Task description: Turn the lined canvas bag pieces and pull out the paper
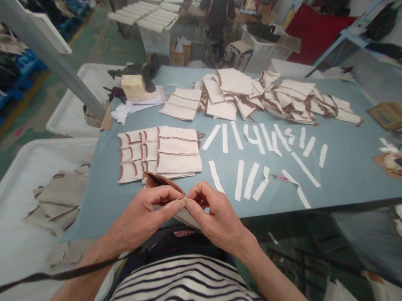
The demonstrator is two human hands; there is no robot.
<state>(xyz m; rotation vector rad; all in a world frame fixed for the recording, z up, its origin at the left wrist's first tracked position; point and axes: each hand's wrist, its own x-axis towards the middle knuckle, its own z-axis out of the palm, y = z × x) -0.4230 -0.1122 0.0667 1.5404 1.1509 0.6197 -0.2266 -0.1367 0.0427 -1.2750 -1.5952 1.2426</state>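
Note:
Close to my body, a fabric piece point(164, 182) with a brown side is pinched between both hands over the front edge of the table. My left hand point(160, 206) grips it with thumb and fingers closed, and my right hand point(211, 208) pinches the same spot so the fingertips meet. What lies right between the tips is too small to make out. Just beyond my hands are overlapping rows of cream fabric pieces point(179, 149) with brown trim. White strips point(239, 180) lie to their right, with a small pink cutter-like tool point(279, 178) among them.
A loose heap of cream pieces point(234, 83) covers the back of the blue table point(350, 160). At the back left sits a yellowish block point(137, 87). White bins point(11, 196) with fabric stand left, beside a slanting metal post point(47, 55). A person point(217, 19) stands beyond.

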